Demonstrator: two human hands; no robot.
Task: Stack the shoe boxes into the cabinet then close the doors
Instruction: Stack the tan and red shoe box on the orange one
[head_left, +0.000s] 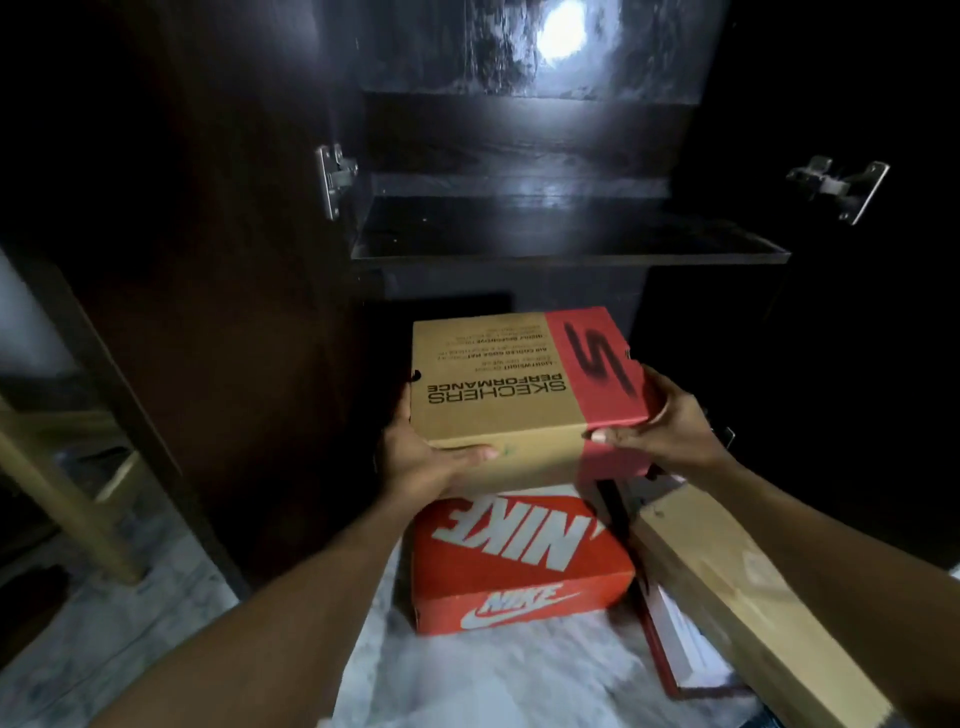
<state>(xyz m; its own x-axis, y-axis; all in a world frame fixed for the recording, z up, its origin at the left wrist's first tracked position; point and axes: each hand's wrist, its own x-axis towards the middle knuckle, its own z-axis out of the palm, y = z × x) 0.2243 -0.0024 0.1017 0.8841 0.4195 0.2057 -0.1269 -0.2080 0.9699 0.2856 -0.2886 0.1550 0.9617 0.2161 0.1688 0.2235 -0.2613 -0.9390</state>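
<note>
Skechers box (519, 384) held before the open cabinet (519, 156).
Left hand (415, 457) clamps its left edge, right hand (670, 431) the red end, fingers pressed to the cardboard; bare shelf (566, 239) above, Nike box (519, 561) below on the floor.

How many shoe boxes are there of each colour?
Tan box with a red end, held in both hands: 1, the Skechers box
Orange: 1, the Nike box
Plain tan: 1, the long box at right
White with a red edge, partly hidden under it: 1
Total: 4
</note>
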